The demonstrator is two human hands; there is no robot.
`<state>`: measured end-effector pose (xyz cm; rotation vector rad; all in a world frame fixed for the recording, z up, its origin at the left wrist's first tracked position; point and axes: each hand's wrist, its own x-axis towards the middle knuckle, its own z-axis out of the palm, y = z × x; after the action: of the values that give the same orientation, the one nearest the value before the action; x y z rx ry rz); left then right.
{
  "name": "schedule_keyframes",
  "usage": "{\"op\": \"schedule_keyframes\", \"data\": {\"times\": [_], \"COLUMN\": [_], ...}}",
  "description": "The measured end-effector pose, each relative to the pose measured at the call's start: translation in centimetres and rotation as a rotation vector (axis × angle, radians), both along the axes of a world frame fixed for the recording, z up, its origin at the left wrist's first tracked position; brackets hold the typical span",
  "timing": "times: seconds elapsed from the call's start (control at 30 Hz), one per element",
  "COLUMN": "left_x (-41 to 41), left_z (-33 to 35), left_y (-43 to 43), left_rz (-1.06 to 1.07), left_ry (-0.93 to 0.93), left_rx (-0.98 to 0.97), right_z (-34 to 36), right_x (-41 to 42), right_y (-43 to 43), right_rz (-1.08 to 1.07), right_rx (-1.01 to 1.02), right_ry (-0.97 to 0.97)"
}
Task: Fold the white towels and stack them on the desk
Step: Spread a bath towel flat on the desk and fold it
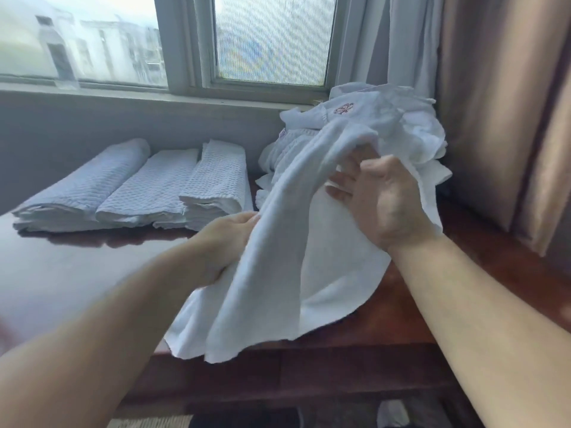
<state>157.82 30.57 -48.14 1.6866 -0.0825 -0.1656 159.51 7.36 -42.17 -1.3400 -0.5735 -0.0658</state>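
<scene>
- left hand (225,242) grips the loose white towel (278,257) along its left side; fingers (247,218) curled into the cloth, thumb side partly hidden by the fabric
- right hand (383,199) is up against the upper part of the same towel; its fingers (340,180) lie fairly straight and spread on the cloth, fingertips tucked under a fold, so whether they pinch it cannot be told
- the towel is lifted above the worktop (77,273) near the middle of its front edge; it hangs in long folds between the two hands; its lower hem droops over the front edge
- three folded towels (139,189) lie side by side on the back left part of the worktop, touching each other, long sides running toward the back edge; waffle texture visible on top
- heap of unfolded towels (370,131) sits at the back right corner of the worktop, against the window sill; one piece on top shows a small red embroidered mark (343,109)
- worktop is dark, glossy reddish wood; reflects the window light on its left half
- window (185,41) behind the back edge; grey curtain (386,41) and brown curtain (494,103) hang at the right side
</scene>
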Motion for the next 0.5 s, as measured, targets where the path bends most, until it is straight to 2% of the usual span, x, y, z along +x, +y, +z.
{"op": "schedule_keyframes", "data": {"times": [0.07, 0.13, 0.17, 0.23, 0.37, 0.43, 0.5], "left_x": [0.1, -0.2, -0.6, -1.8, -2.1, -1.4, -0.5], "left_z": [0.8, 1.1, 1.0, 0.5, -1.7, -1.9, -2.5], "left_y": [0.4, 0.3, 0.0, -1.0, -3.4, -3.2, -2.3], "left_rz": [0.093, 0.231, 0.268, 0.226, 0.083, 0.099, 0.061], "left_ry": [-0.051, -0.246, -0.365, -0.47, -0.397, -0.341, -0.282], "left_rx": [0.049, 0.236, 0.339, 0.447, 0.896, 0.907, 0.765], "right_z": [0.0, -0.2, -0.2, -0.4, -0.5, -0.9, -2.3], "right_x": [-0.5, -0.6, -0.5, -0.1, 0.3, 0.4, 0.8], "right_y": [0.3, 1.0, 1.3, 2.0, 2.3, 2.2, 1.9], "right_rz": [-0.066, -0.165, -0.204, -0.222, -0.083, -0.095, -0.203], "right_rx": [-0.263, -0.491, -0.564, -0.655, -0.646, -0.596, -0.686], "right_ry": [-0.157, -0.258, -0.272, -0.232, -0.115, -0.08, 0.014]}}
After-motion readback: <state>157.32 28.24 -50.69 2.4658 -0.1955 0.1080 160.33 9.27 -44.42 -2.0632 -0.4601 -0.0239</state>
